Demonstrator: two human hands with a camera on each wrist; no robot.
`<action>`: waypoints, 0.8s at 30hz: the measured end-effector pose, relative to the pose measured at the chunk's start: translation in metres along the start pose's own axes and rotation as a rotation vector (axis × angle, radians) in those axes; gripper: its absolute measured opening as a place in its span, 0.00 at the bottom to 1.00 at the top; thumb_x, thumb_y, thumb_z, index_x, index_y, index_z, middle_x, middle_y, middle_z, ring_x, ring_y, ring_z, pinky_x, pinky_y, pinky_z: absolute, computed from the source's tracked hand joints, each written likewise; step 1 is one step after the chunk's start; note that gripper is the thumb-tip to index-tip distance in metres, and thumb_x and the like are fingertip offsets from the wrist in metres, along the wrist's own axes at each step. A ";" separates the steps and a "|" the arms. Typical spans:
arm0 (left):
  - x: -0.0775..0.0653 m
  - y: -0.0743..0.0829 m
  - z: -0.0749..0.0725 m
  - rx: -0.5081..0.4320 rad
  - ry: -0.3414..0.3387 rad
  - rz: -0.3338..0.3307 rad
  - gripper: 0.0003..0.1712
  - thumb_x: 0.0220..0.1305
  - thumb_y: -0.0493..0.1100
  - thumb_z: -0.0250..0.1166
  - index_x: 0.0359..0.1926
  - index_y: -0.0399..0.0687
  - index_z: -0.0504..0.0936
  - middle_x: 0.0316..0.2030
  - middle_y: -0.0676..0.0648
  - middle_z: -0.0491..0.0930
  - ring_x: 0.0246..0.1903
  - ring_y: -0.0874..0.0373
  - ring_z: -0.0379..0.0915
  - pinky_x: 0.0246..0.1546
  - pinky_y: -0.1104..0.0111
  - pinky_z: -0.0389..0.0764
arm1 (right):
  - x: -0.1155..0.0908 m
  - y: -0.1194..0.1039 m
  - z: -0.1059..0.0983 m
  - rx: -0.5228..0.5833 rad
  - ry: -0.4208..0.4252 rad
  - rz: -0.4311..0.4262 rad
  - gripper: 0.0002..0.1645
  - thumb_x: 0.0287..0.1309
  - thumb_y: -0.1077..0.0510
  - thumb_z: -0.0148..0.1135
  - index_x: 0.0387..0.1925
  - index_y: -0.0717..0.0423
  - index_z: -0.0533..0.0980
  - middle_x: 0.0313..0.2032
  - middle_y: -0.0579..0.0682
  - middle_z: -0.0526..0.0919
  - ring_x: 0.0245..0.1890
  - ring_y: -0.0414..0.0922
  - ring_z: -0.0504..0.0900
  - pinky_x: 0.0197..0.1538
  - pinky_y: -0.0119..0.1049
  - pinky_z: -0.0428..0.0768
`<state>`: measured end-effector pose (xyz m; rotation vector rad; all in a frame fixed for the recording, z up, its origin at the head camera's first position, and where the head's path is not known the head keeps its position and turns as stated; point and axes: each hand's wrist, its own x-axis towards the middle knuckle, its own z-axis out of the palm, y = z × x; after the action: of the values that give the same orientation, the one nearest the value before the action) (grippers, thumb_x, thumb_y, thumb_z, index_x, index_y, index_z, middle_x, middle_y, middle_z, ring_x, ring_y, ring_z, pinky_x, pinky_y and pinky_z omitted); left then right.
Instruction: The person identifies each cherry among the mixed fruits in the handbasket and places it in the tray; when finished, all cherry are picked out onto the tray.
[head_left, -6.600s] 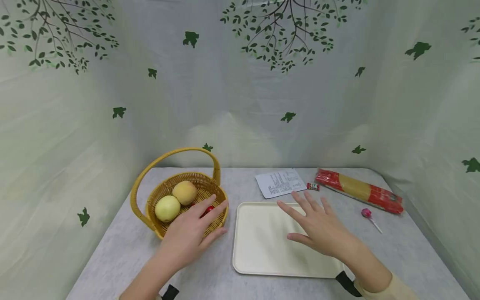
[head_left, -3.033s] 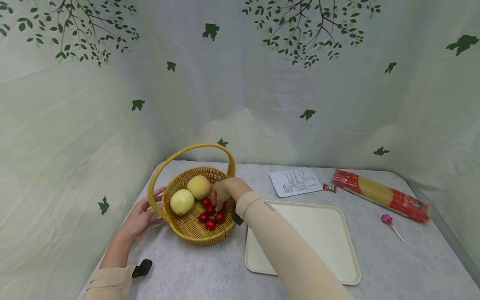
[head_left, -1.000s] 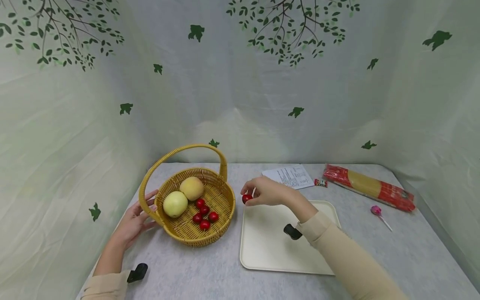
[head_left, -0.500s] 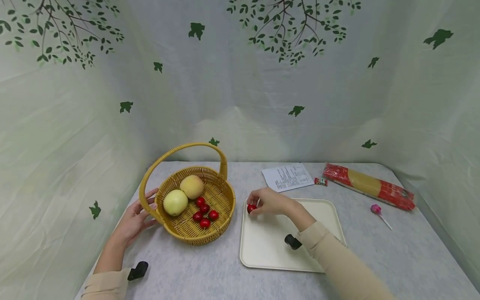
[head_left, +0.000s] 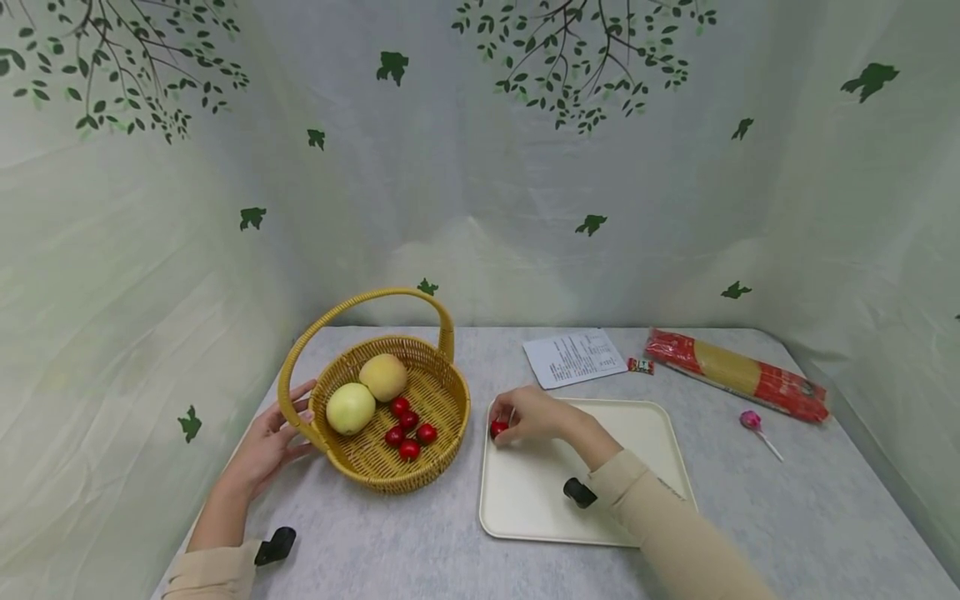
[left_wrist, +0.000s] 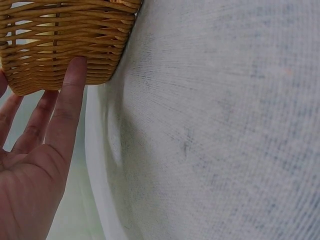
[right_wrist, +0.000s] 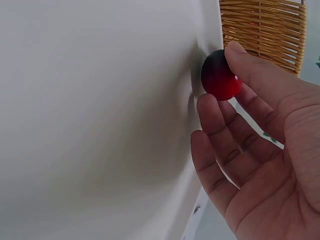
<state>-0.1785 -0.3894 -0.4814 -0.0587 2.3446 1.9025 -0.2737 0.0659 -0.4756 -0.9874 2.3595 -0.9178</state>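
Note:
In the head view, my right hand pinches a red cherry low over the left side of the cream tray. The right wrist view shows this cherry between thumb and fingertips, close to the tray's surface; contact cannot be told. My left hand touches the left side of the wicker basket. Its fingers lie nearly straight along the woven wall in the left wrist view. Inside the basket are several cherries, a yellow peach and a pale green apple-like fruit.
Behind the tray lies a printed paper sheet with a small red candy wrapper beside it. To the right are a red and yellow pasta packet and a pink lollipop. The basket's tall handle arches above it.
My right hand reached into the basket, took out a cherry, carried it right over the tray and lowered it. My left hand moved from above the basket to its left side.

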 end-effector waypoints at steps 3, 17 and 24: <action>0.000 -0.001 0.000 -0.002 0.005 0.004 0.39 0.83 0.49 0.59 0.87 0.54 0.54 0.63 0.60 0.69 0.56 0.75 0.79 0.52 0.65 0.89 | 0.001 -0.001 0.001 -0.007 -0.001 0.002 0.13 0.61 0.60 0.79 0.45 0.56 0.85 0.35 0.45 0.87 0.34 0.36 0.81 0.39 0.28 0.80; 0.000 -0.001 0.001 -0.023 0.003 0.003 0.40 0.83 0.48 0.60 0.87 0.54 0.54 0.62 0.62 0.70 0.55 0.74 0.80 0.51 0.67 0.89 | 0.003 0.003 0.004 -0.001 -0.005 -0.003 0.15 0.61 0.58 0.80 0.46 0.55 0.84 0.36 0.45 0.86 0.35 0.36 0.80 0.42 0.29 0.80; 0.001 -0.003 0.000 -0.040 -0.004 0.006 0.40 0.83 0.46 0.59 0.87 0.53 0.53 0.60 0.65 0.73 0.55 0.73 0.80 0.50 0.67 0.88 | 0.000 0.000 -0.001 -0.035 -0.008 0.022 0.16 0.62 0.57 0.79 0.49 0.53 0.84 0.37 0.45 0.85 0.38 0.38 0.80 0.44 0.32 0.80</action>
<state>-0.1795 -0.3895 -0.4841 -0.0509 2.3064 1.9506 -0.2743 0.0664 -0.4753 -0.9746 2.3831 -0.8652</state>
